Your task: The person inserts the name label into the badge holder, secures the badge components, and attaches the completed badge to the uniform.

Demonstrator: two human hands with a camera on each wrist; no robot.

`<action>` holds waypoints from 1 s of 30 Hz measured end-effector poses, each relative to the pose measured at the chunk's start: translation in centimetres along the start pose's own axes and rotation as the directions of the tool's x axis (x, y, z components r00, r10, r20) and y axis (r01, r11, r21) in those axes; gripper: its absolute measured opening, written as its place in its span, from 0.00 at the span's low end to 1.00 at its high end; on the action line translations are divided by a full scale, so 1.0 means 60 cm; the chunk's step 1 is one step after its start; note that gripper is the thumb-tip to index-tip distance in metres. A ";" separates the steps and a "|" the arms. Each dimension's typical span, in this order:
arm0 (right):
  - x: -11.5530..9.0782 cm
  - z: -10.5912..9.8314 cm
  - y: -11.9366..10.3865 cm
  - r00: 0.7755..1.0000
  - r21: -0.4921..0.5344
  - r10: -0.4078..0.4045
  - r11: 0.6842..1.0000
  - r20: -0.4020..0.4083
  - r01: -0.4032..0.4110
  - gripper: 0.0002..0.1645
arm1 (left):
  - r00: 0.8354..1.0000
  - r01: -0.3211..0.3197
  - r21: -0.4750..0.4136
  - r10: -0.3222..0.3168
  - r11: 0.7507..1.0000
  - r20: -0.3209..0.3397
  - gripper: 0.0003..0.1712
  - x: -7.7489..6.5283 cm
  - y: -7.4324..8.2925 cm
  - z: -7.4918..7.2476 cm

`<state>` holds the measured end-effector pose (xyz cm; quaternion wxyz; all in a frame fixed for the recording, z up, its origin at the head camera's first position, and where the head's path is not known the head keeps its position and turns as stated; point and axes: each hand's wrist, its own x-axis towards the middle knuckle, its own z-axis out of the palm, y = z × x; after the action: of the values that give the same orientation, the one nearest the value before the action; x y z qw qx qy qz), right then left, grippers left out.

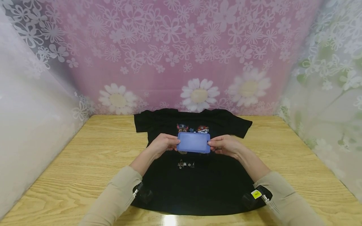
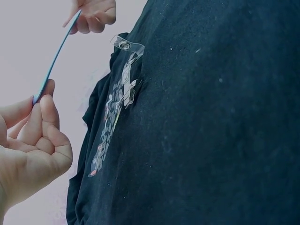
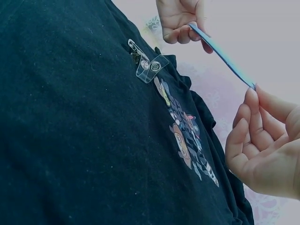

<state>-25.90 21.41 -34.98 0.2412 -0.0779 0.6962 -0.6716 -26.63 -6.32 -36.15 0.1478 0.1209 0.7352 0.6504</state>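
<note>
A blue badge holder [image 1: 193, 142], flat and rectangular with a small slot near its right end, is held up over a black T-shirt [image 1: 198, 191]. My left hand [image 1: 163, 145] pinches its left edge between thumb and fingers. At the opposite edge, by the slot, my right hand [image 1: 228, 146] pinches it the same way. Both wrist views show the holder edge-on, slightly bowed. On the shirt below lies a badge clip [image 1: 183, 164] with a safety pin and a clear snap strap [image 3: 152, 68]; neither hand touches it. The holder covers part of the shirt's cartoon print [image 3: 185, 140].
The shirt lies spread on a wood-grain table [image 1: 93, 163], sleeves toward the back. A pink floral curtain [image 1: 158, 62] hangs behind the table, and pale floral sheets [image 1: 333, 94] stand at both sides.
</note>
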 end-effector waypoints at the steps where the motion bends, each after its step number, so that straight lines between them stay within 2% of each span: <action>1: 0.001 0.000 0.000 1.000 -0.006 0.003 1.000 -0.006 -0.003 0.14 | 1.000 -0.001 0.005 0.001 1.000 0.000 0.17 -0.001 0.000 0.000; 8: 0.003 0.003 -0.002 0.999 -0.050 0.013 0.999 -0.037 -0.015 0.10 | 1.000 -0.013 0.031 0.014 0.999 -0.020 0.15 0.001 0.004 -0.001; 15: 0.005 0.005 -0.005 1.000 -0.069 0.019 0.997 -0.018 -0.020 0.09 | 0.999 -0.001 0.049 0.003 0.999 -0.038 0.15 -0.003 0.007 -0.003; 20: 0.010 0.005 -0.006 1.000 -0.098 -0.002 0.995 0.008 0.003 0.08 | 0.997 -0.009 0.025 0.011 1.000 -0.082 0.14 -0.004 0.004 -0.012; 23: 0.014 0.005 -0.005 1.000 -0.153 -0.015 0.988 0.023 0.018 0.06 | 0.993 -0.008 0.009 0.009 1.000 -0.114 0.14 -0.006 0.002 -0.022; 30: 0.031 0.013 -0.003 0.999 -0.325 -0.025 0.945 0.046 0.038 0.23 | 0.989 -0.006 -0.014 0.004 1.000 -0.146 0.16 -0.013 0.004 -0.047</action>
<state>-27.22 19.90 -35.20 0.2285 -0.1416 0.7912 -0.5493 -26.95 -9.16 -35.53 0.0929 0.0738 0.7389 0.6633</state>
